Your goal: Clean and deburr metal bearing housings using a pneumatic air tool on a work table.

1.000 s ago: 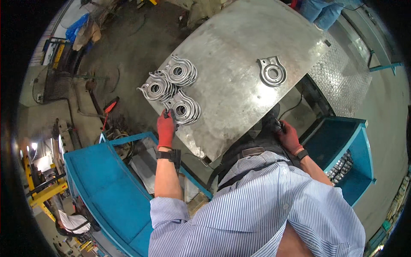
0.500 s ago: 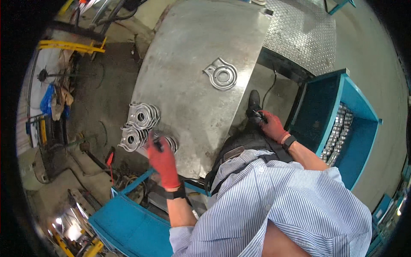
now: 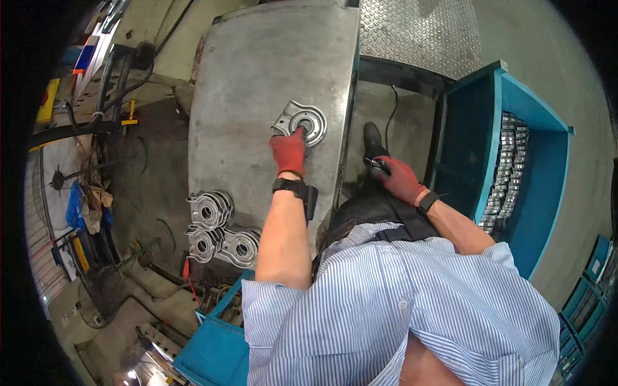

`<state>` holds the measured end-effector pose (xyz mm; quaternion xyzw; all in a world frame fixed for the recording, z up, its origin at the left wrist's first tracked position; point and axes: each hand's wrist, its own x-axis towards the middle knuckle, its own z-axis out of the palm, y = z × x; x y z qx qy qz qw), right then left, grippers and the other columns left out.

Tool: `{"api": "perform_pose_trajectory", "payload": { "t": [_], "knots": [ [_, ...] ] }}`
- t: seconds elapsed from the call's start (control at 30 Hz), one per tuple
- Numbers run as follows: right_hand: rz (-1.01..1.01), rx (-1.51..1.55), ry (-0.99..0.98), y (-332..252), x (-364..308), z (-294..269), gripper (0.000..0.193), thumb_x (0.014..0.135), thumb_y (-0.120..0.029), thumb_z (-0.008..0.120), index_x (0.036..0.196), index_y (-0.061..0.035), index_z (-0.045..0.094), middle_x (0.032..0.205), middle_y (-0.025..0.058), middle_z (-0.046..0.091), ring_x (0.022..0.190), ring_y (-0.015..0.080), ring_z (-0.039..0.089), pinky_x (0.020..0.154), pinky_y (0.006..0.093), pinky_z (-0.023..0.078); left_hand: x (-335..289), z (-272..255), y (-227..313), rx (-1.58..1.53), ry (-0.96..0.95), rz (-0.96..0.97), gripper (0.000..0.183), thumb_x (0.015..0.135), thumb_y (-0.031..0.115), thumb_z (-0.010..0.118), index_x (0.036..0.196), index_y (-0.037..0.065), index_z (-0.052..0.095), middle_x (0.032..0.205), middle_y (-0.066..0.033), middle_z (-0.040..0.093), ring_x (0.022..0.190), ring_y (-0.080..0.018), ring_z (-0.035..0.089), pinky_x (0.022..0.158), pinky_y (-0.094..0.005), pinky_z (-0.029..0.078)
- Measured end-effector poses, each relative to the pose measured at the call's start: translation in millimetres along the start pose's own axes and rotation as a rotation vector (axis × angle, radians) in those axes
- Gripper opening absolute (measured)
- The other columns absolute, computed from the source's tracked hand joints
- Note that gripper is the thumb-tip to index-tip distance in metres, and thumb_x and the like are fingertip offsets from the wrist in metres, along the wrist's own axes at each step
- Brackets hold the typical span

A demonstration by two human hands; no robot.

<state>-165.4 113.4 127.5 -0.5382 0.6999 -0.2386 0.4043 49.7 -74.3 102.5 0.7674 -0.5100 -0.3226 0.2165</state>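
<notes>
My left hand (image 3: 289, 153), in a red glove, reaches over the metal table. Its fingers close on the near side of a stamped metal bracket (image 3: 313, 120) with a round, ringed centre and a flared tab. My right hand (image 3: 400, 179), gloved in red with dark fingertips, is closed over my lap, right of the table edge. A slim dark thing with a pale tip seems to stick out of it, too small to name. Left of my left forearm, stacks of similar brackets (image 3: 210, 209) lie at the table's near left corner.
The bare steel table (image 3: 251, 58) stretches away ahead. On my right stands a blue bin (image 3: 544, 212) holding rows of shiny metal parts (image 3: 506, 170). Beyond it lies a tread-plate platform (image 3: 418, 32). A blue metal frame (image 3: 209, 350) stands at the lower left.
My left hand has moved from the stacked brackets up and right to the single bracket and taken hold of it. My right hand stays closed over my lap. The view has shifted.
</notes>
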Motion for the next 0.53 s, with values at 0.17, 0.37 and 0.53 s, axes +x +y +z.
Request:
{"api": "perform_pose_trajectory", "payload": {
  "t": [0.17, 0.37, 0.53],
  "knots": [
    [-0.074, -0.036, -0.052, -2.8, 2.4, 5.6, 0.038, 0.082, -0.02, 0.063, 0.115, -0.0032, 0.056, 0.109, 0.0187, 0.061, 0.103, 0.0366, 0.057, 0.088, 0.0411, 0.046, -24.8, -22.4, -34.5, -0.108, -0.204, -0.01, 0.041, 0.074, 0.032, 0.074, 0.087, -0.006, 0.066, 0.079, -0.0196, 0.068, 0.071, -0.0314, 0.065, 0.064, -0.0401, 0.047],
    [-0.229, -0.144, -0.159, 10.0, 11.4, 30.5, 0.04, 0.081, -0.02, 0.065, 0.117, -0.0054, 0.057, 0.11, 0.018, 0.061, 0.102, 0.036, 0.058, 0.087, 0.0416, 0.047, -82.6, -39.3, -76.8, -0.258, -0.31, -0.163, 0.038, 0.076, 0.026, 0.076, 0.085, -0.009, 0.063, 0.081, -0.0241, 0.066, 0.073, -0.0311, 0.065, 0.066, -0.0375, 0.047],
    [-0.282, -0.261, -0.269, 0.0, 15.5, 42.7, 0.04, 0.082, -0.026, 0.065, 0.118, -0.0081, 0.057, 0.113, 0.017, 0.061, 0.103, 0.0349, 0.058, 0.087, 0.0403, 0.047, -91.0, -29.4, -96.8, 0.017, -0.174, -0.066, 0.043, 0.079, 0.036, 0.072, 0.093, -0.004, 0.066, 0.096, -0.0249, 0.066, 0.088, -0.032, 0.065, 0.076, -0.0452, 0.046]
  ]
}}
